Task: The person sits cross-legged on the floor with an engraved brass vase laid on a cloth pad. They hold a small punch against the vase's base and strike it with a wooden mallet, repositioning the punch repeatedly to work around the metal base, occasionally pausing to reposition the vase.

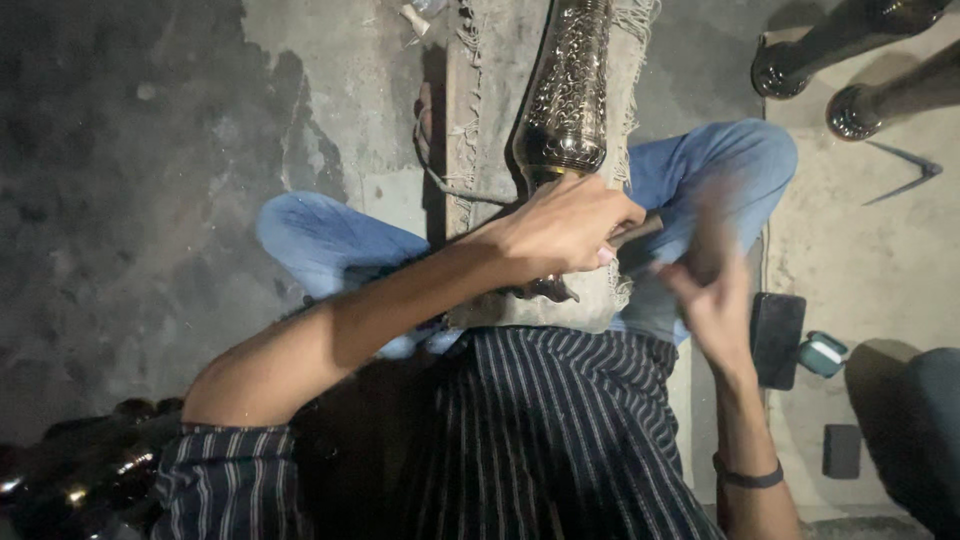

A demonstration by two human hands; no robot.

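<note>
An engraved brass vase lies lengthwise on a frayed grey cloth across my lap, between my knees in blue jeans. My left hand rests over the vase's narrow lower end. It is shut on a thin dark metal rod that points right. My right hand hovers just right of the rod, blurred by motion, and I cannot make out whether it holds anything. A dark band circles its wrist.
Two dark metal vessels lie at the top right, with a metal divider on the floor below them. A dark phone, a small teal case and a dark block lie by my right side. More dark metalware sits at the bottom left.
</note>
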